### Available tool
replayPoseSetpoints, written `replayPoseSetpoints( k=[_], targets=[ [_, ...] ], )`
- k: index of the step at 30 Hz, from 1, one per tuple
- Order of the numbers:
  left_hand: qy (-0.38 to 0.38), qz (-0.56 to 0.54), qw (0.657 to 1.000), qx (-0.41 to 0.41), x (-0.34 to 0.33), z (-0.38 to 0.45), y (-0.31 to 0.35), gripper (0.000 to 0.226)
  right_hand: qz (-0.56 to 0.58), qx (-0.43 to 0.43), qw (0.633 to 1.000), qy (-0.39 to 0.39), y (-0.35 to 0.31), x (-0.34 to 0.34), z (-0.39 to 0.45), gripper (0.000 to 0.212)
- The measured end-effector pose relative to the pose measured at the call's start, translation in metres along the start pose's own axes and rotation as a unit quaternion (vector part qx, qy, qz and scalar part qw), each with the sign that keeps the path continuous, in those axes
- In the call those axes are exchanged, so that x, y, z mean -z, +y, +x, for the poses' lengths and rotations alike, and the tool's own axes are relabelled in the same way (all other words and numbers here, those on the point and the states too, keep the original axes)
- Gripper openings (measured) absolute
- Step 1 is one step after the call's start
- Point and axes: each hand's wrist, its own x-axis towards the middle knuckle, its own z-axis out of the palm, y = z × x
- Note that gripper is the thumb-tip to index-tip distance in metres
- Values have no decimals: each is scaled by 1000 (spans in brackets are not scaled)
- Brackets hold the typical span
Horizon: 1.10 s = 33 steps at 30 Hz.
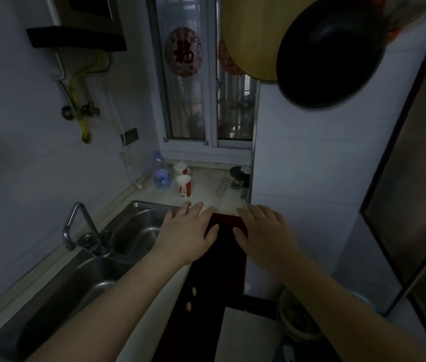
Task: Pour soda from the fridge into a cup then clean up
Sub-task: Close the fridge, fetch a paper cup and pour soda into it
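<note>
Both my hands are stretched out flat, palms down, over the counter's front edge. My left hand (187,231) hovers beside the sink, fingers spread and holding nothing. My right hand (264,231) is level with it, also spread and holding nothing. Beyond the fingertips, two white paper cups with red print stand on the pale counter (214,188): a near cup (184,186) and a far cup (181,168). A clear plastic bottle (160,171) with a blue label stands left of the cups. The fridge (415,178), its dark door closed, fills the right side.
A steel double sink (97,259) with a tap (76,226) runs along the left. A dark pan (329,52) and a yellow board hang overhead on the right. Small dark items (239,176) sit in the counter's back right corner. A basket (298,317) stands on the floor.
</note>
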Motion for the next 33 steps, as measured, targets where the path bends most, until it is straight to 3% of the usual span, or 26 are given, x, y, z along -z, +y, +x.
replayPoseSetpoints(
  k=[6,12,17,22,27,33],
  targets=[
    [9,-15,1000,26,-36,68,-51,57,7,22,1000,-19,-5,-29,85,55],
    [-7,3,999,37,-52,123,-103,71,28,29,998,-51,-15,-58,171,57],
    [-24,-29,998,44,-64,157,-126,61,35,42,997,-58,-18,-76,224,57],
    [-6,-27,998,56,-90,197,-153,88,44,69,995,-61,-20,-109,290,58],
    [25,-16,996,86,-129,253,-185,57,34,115,992,-51,-17,-149,367,57],
    [-9,-4,992,126,-177,328,-213,53,79,151,981,-96,-6,-204,471,56]
  ],
)
